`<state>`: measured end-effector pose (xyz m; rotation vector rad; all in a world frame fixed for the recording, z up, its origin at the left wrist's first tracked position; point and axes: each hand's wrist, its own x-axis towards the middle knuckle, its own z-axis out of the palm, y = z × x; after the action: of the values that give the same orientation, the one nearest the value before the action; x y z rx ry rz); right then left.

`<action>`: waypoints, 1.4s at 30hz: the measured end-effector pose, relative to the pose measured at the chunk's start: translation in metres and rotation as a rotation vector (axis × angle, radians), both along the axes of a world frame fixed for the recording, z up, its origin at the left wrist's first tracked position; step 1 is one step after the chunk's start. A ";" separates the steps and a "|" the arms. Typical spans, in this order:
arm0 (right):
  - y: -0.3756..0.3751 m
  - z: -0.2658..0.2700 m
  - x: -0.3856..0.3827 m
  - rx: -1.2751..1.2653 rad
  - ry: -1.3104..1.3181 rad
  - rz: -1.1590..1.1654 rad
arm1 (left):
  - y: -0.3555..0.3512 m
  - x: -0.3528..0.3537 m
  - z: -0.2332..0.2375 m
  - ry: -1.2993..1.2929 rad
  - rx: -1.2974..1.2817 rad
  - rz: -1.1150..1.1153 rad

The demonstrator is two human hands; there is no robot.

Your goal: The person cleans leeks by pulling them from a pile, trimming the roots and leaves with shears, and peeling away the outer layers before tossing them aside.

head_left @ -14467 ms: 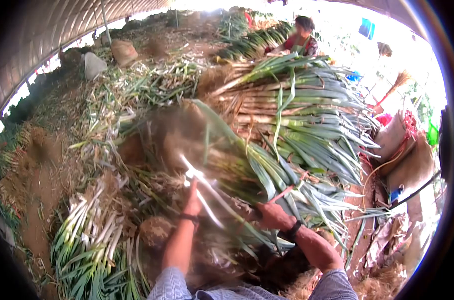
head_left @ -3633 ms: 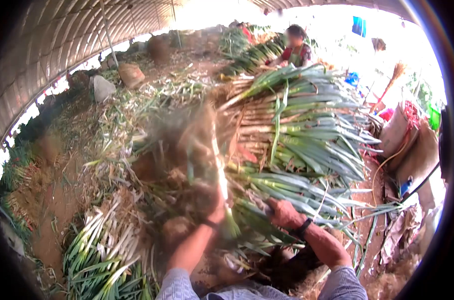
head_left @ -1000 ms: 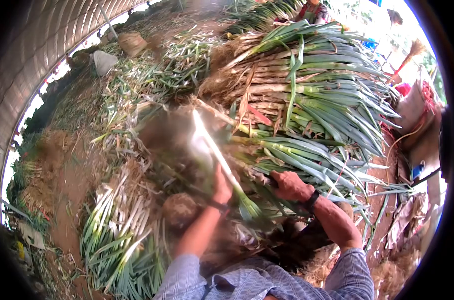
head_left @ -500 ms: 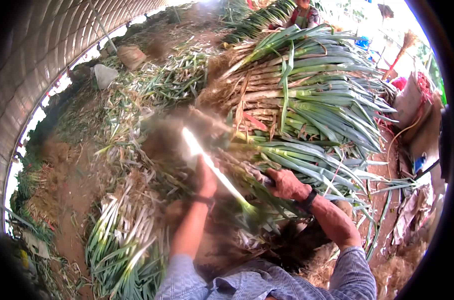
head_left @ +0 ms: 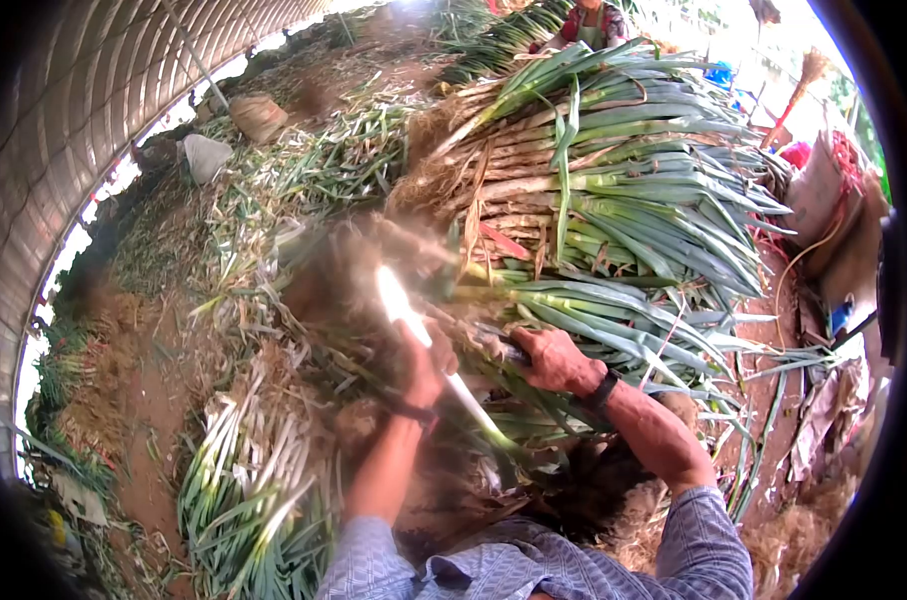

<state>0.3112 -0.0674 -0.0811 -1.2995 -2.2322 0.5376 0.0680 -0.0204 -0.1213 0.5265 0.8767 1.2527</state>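
Observation:
My left hand (head_left: pixel 429 362) is wrapped round a large green onion (head_left: pixel 466 397), gripping it on its white shank. The bright white end points up and away, and the green leaves trail down toward my lap. To the right, my right hand (head_left: pixel 554 360) is closed around a dark, handle-like object (head_left: pixel 515 354); I cannot tell what kind of tool it is. A large pile of untrimmed green onions (head_left: pixel 624 180) lies just beyond my right hand, roots to the left and leaves to the right. Blur covers the area around the onion's white end.
Cleaned green onions (head_left: pixel 249 490) lie in a heap at lower left. Stripped leaves and peelings (head_left: pixel 344 160) litter the ground at left and beyond. Another person (head_left: pixel 596 25) is behind the big pile. Sacks (head_left: pixel 824 195) stand at right, and a curved wall (head_left: pixel 84 110) runs along the left.
My left hand has moved slightly down and to the right, nearer the right hand, with the green onion. My right hand has shifted a little left and up.

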 end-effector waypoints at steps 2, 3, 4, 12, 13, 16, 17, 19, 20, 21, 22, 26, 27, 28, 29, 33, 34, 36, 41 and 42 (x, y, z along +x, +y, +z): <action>0.004 -0.006 -0.001 0.015 0.002 -0.011 | 0.000 -0.002 -0.005 -0.023 0.012 -0.028; 0.005 -0.008 -0.002 0.023 0.003 -0.017 | 0.000 -0.001 -0.007 -0.022 0.007 -0.025; 0.006 -0.009 -0.002 0.025 -0.003 -0.004 | 0.000 0.000 -0.008 -0.020 0.003 -0.023; 0.008 -0.004 -0.005 0.032 0.024 -0.016 | -0.006 0.004 -0.009 -0.067 0.063 -0.143; 0.009 -0.005 -0.004 0.038 0.021 -0.004 | -0.003 0.001 -0.014 -0.108 0.076 -0.167; 0.009 -0.004 -0.003 0.032 0.008 0.022 | 0.001 0.000 -0.022 -0.241 0.053 -0.135; 0.006 0.001 -0.003 0.013 0.000 0.022 | 0.001 0.001 -0.019 -0.285 0.036 -0.107; 0.006 0.000 -0.003 0.004 0.011 0.021 | 0.004 -0.003 -0.025 -0.333 0.064 -0.137; 0.007 -0.007 -0.002 0.012 0.028 0.019 | 0.005 -0.003 -0.027 -0.312 0.094 -0.148; 0.007 -0.011 0.000 0.021 0.045 0.018 | 0.005 -0.002 -0.029 -0.292 0.124 -0.159; 0.005 -0.011 0.000 -0.022 0.042 0.039 | 0.007 -0.004 -0.034 -0.305 0.155 -0.192; -0.004 -0.001 0.001 -0.107 0.032 0.043 | 0.008 0.000 -0.031 -0.197 0.067 -0.047; -0.005 0.002 0.002 -0.104 0.029 0.028 | 0.007 0.003 -0.025 -0.130 -0.006 0.061; -0.005 0.001 0.003 -0.030 0.062 0.036 | 0.019 -0.007 -0.050 -0.006 0.149 0.098; -0.004 -0.002 0.004 0.043 0.093 0.045 | 0.028 -0.012 -0.060 0.070 0.218 0.172; -0.001 -0.017 0.006 0.021 0.029 0.068 | 0.026 -0.009 -0.032 0.186 0.308 0.336; -0.001 -0.015 0.004 0.011 0.026 0.057 | 0.026 -0.011 -0.024 0.187 0.281 0.337; 0.000 -0.009 0.002 -0.006 0.018 0.030 | 0.027 -0.009 -0.008 0.172 0.191 0.395; -0.002 -0.016 -0.001 -0.034 -0.010 0.091 | 0.035 -0.031 -0.026 0.045 0.073 0.247; -0.002 -0.017 -0.001 -0.060 -0.040 0.076 | 0.039 -0.029 -0.031 0.136 0.131 0.274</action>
<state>0.3105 -0.0693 -0.0977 -1.2697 -2.3226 0.6157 0.0391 0.0190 -0.1524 0.6161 1.0105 1.5457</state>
